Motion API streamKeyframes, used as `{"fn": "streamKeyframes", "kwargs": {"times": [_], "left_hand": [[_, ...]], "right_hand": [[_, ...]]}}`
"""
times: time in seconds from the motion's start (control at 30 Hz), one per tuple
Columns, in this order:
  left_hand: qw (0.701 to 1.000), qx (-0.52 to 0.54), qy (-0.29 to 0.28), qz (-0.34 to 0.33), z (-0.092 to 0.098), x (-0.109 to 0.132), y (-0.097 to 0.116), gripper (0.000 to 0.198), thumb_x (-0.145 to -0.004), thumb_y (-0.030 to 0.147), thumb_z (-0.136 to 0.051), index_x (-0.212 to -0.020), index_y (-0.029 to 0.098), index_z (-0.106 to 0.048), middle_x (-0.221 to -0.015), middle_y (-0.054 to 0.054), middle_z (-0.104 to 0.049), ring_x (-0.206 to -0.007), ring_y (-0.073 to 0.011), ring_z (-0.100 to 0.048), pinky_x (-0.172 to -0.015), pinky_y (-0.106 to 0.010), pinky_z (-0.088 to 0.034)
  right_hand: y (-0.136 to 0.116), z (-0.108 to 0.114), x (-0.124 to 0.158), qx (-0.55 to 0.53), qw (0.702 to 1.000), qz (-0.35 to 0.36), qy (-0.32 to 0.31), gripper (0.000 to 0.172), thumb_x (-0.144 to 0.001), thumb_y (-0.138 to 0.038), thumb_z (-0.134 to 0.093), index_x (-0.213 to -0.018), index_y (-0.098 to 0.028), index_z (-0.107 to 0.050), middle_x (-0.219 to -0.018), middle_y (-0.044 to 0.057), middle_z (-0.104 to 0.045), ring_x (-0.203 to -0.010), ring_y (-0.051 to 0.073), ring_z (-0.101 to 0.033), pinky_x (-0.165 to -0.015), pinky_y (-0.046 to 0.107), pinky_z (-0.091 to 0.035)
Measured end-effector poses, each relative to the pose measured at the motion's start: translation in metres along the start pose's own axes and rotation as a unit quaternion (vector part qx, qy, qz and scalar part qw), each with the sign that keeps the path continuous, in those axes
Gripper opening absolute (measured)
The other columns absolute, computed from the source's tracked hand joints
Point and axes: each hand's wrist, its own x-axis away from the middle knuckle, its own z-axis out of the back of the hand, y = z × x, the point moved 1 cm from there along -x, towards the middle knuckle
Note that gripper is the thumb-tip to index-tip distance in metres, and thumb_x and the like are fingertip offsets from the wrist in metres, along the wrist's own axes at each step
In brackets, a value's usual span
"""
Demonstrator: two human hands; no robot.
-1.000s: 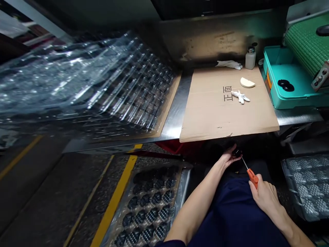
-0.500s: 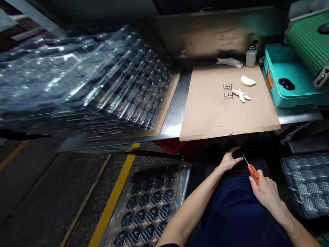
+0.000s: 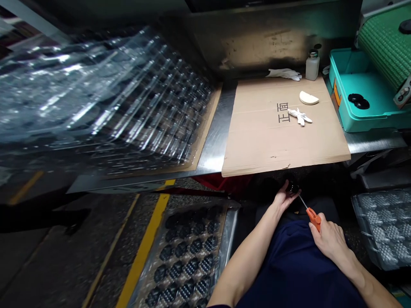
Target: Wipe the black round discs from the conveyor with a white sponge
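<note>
My left hand (image 3: 283,197) is below the bench edge over my lap, fingers curled round a small black round part (image 3: 292,186). My right hand (image 3: 328,239) is closed on an orange-handled tool (image 3: 313,217) whose thin metal tip points up-left at that part. A brown cardboard sheet (image 3: 263,141) with printed characters covers the steel bench just beyond both hands.
A stack of clear blister trays (image 3: 96,102) fills the bench's left. White gloves (image 3: 284,73), a small bottle (image 3: 312,65) and a pale wedge (image 3: 308,98) lie on the cardboard. A teal bin (image 3: 369,115) holds black parts. Filled trays sit by my left knee (image 3: 183,261) and right (image 3: 382,226).
My left hand has closed back round the black part after opening briefly, and the tool tip has returned to touch it. The view shifted slightly.
</note>
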Motion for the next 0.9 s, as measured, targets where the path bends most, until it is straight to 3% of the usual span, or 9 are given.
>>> {"fn": "streamKeyframes", "kwargs": {"times": [0.23, 0.33, 0.4, 0.5, 0.57, 0.63, 0.73, 0.83, 0.9], "left_hand": [[0.998, -0.001, -0.026, 0.049, -0.007, 0.003, 0.004, 0.041, -0.105, 0.052, -0.050, -0.108, 0.013, -0.063, -0.099, -0.014, -0.072, -0.094, -0.0223, -0.074, -0.078, -0.035, -0.065], [0.996, -0.060, -0.063, 0.003, 0.000, 0.004, 0.003, 0.035, -0.099, 0.045, -0.065, -0.117, 0.015, -0.065, -0.105, -0.013, -0.072, -0.095, -0.0230, -0.074, -0.082, -0.040, -0.065], [0.985, -0.134, -0.095, -0.054, 0.007, 0.008, 0.002, 0.043, -0.087, 0.034, -0.081, -0.125, 0.019, -0.066, -0.116, -0.012, -0.072, -0.099, -0.0239, -0.072, -0.090, -0.048, -0.063], [0.931, -0.304, -0.127, -0.155, 0.013, 0.017, 0.004, 0.059, -0.071, 0.024, -0.093, -0.126, 0.024, -0.072, -0.132, -0.010, -0.069, -0.112, -0.0257, -0.068, -0.110, -0.054, -0.051], [0.882, -0.398, -0.140, -0.209, 0.013, 0.023, 0.007, 0.059, -0.068, 0.026, -0.095, -0.124, 0.025, -0.076, -0.133, -0.009, -0.070, -0.123, -0.0275, -0.063, -0.121, -0.051, -0.041], [0.859, -0.432, -0.148, -0.231, 0.010, 0.024, 0.010, 0.059, -0.066, 0.026, -0.096, -0.123, 0.026, -0.077, -0.131, -0.009, -0.071, -0.130, -0.0286, -0.060, -0.124, -0.048, -0.037], [0.902, -0.360, -0.125, -0.203, 0.006, 0.016, 0.010, 0.058, -0.068, 0.026, -0.095, -0.122, 0.025, -0.076, -0.128, -0.009, -0.071, -0.125, -0.0274, -0.064, -0.114, -0.046, -0.050], [0.963, -0.232, -0.068, -0.123, 0.004, 0.004, 0.004, 0.050, -0.082, 0.036, -0.086, -0.127, 0.023, -0.068, -0.116, -0.011, -0.072, -0.099, -0.0234, -0.073, -0.088, -0.046, -0.064], [0.979, -0.182, -0.051, -0.072, 0.001, -0.002, -0.001, 0.045, -0.089, 0.040, -0.079, -0.128, 0.021, -0.064, -0.108, -0.011, -0.073, -0.085, -0.0208, -0.075, -0.078, -0.043, -0.066]], "right_hand": [[0.003, -0.002, -0.006, 0.007, 1.000, -0.018, -0.011, 0.025, -0.109, -0.043, -0.036, -0.111, -0.021, -0.048, -0.088, 0.010, -0.076, -0.088, 0.033, -0.077, -0.067, 0.032, -0.040], [0.004, 0.002, -0.007, 0.000, 1.000, -0.021, -0.011, 0.026, -0.109, -0.043, -0.036, -0.112, -0.021, -0.049, -0.088, 0.010, -0.076, -0.089, 0.033, -0.076, -0.067, 0.032, -0.039], [0.005, 0.005, -0.007, -0.011, 1.000, -0.027, -0.010, 0.026, -0.109, -0.044, -0.037, -0.111, -0.021, -0.049, -0.088, 0.009, -0.076, -0.089, 0.033, -0.076, -0.067, 0.032, -0.039], [0.007, 0.009, -0.008, -0.024, 0.999, -0.033, -0.012, 0.025, -0.109, -0.044, -0.038, -0.111, -0.022, -0.049, -0.088, 0.009, -0.076, -0.088, 0.032, -0.076, -0.068, 0.031, -0.038], [0.007, 0.012, -0.009, -0.024, 0.999, -0.031, -0.015, 0.025, -0.109, -0.044, -0.039, -0.112, -0.021, -0.049, -0.089, 0.009, -0.076, -0.088, 0.031, -0.076, -0.068, 0.031, -0.038], [0.006, 0.013, -0.009, -0.022, 0.999, -0.029, -0.014, 0.026, -0.108, -0.044, -0.039, -0.112, -0.021, -0.049, -0.090, 0.009, -0.076, -0.088, 0.031, -0.076, -0.068, 0.031, -0.037], [0.004, 0.012, -0.009, -0.027, 0.999, -0.028, -0.003, 0.026, -0.108, -0.044, -0.038, -0.112, -0.021, -0.050, -0.089, 0.009, -0.076, -0.087, 0.031, -0.076, -0.067, 0.031, -0.037], [0.000, 0.006, -0.009, -0.036, 0.999, -0.027, 0.008, 0.026, -0.108, -0.043, -0.039, -0.114, -0.020, -0.052, -0.089, 0.010, -0.076, -0.088, 0.031, -0.076, -0.069, 0.031, -0.039], [-0.003, 0.002, -0.007, -0.044, 0.999, -0.028, 0.011, 0.027, -0.107, -0.041, -0.042, -0.116, -0.019, -0.054, -0.093, 0.011, -0.076, -0.091, 0.031, -0.075, -0.072, 0.031, -0.041]]}}
